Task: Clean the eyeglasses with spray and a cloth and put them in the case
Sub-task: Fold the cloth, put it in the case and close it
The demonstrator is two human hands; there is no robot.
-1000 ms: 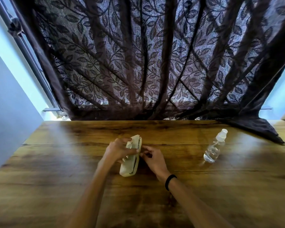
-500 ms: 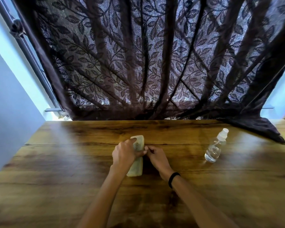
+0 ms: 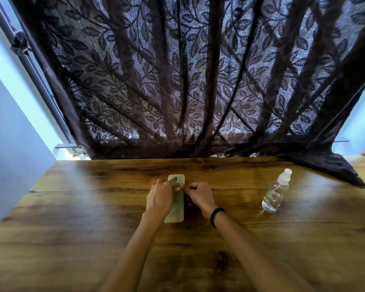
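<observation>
A pale case (image 3: 176,200) lies flat on the wooden worktop (image 3: 72,207). The left hand (image 3: 160,199) rests on it; the right hand (image 3: 198,196) pinches at its right edge. A spray bottle (image 3: 275,191) stands well right of the case.

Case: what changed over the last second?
The case went from tipped up on its edge and gaping to lying flat on the table, looking closed. The left hand shifted from gripping its side to pressing on top; the right hand stayed at its right edge, fingers pinched. The spray bottle stayed upright to the right, untouched. No glasses or cloth visible.
</observation>
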